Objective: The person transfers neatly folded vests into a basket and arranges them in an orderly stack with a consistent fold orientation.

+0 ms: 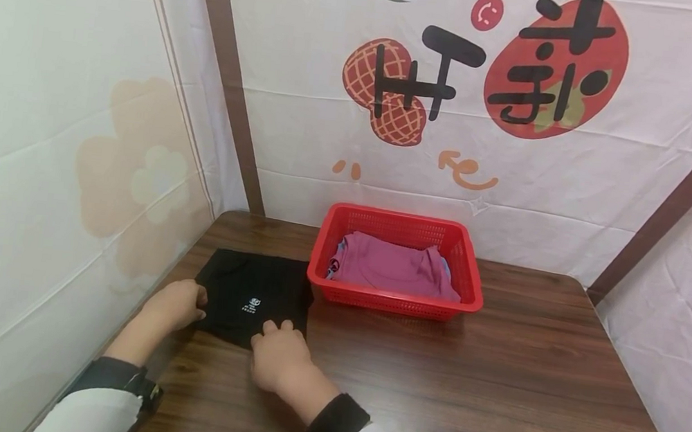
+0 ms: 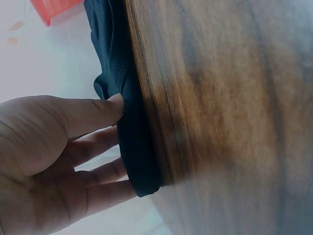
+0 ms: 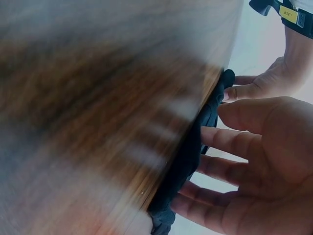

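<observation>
A black garment (image 1: 280,283), folded into a rough rectangle with a small white print, lies flat on the wooden table left of the red basket. At its left edge my left hand (image 1: 175,305) touches the cloth; the left wrist view shows the thumb and extended fingers against the fabric. My right hand (image 1: 282,359) rests on the near right edge, fingertips on the cloth. In the right wrist view its fingers (image 3: 230,139) are spread and nearly straight along the fabric. The garment's underside is hidden.
The red plastic basket (image 1: 394,301) stands at the back of the table (image 1: 460,394), close to the black garment's right side. Inside lies a folded mauve garment (image 1: 388,265) over some blue cloth. Printed fabric walls (image 1: 291,134) enclose the table at the back and sides.
</observation>
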Motion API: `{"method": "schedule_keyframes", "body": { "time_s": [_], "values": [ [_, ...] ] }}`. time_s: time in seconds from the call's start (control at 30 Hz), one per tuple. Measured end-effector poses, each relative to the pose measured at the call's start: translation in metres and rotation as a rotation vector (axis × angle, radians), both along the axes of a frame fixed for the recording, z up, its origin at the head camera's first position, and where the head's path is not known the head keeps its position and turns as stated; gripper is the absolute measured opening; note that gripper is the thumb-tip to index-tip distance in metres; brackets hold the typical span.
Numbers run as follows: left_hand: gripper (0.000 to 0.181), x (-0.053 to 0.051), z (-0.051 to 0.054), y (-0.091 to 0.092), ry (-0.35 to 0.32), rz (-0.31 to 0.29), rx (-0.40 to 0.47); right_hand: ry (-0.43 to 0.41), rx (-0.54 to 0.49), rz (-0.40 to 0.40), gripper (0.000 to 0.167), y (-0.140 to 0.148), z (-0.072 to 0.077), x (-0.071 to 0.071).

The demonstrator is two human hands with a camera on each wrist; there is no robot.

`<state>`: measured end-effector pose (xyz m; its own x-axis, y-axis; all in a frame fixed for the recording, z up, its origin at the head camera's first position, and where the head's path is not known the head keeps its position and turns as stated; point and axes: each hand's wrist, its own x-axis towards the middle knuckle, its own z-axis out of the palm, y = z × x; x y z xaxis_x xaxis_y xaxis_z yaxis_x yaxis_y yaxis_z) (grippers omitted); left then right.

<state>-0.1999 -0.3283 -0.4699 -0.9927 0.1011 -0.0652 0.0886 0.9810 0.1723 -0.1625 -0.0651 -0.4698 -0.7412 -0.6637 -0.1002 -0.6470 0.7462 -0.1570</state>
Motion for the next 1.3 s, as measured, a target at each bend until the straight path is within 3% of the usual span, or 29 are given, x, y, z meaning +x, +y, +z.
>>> {"method": "schedule_keyframes", "body": {
  "time_s": [0.5,0.8,1.3],
  "values": [
    [0.016,0.012,-0.004,-0.003,-0.022,0.001,-0.002,0.022,0.036,0.033,0.029,-0.003,-0.002,0.013],
    [0.015,0.024,0.001,0.002,-0.031,0.009,-0.01,-0.004,0.032,0.042,0.027,-0.002,0.0,0.022],
    [0.016,0.038,-0.001,0.002,-0.018,0.032,0.004,0.09,0.07,0.069,0.024,-0.001,-0.006,0.034]
  ]
}}
